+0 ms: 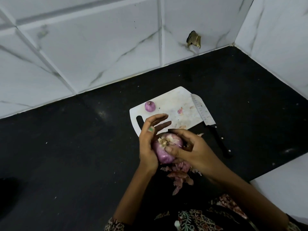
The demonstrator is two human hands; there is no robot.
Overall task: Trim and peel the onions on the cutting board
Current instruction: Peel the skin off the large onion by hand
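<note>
A large purple onion is held between both hands in front of the white cutting board, above the black counter. My left hand cradles it from the left, with the fingers stretched out over the board's near edge. My right hand grips it from the right, thumb pressed on its pale cut end. A small peeled onion rests on the board's far left corner. A cleaver-style knife lies along the board's right edge, its black handle on the counter.
A heap of pink onion skins lies on the black counter under my hands. Small peel scraps dot the board. White marble tiles form the wall behind and to the right, with a broken hole in one tile.
</note>
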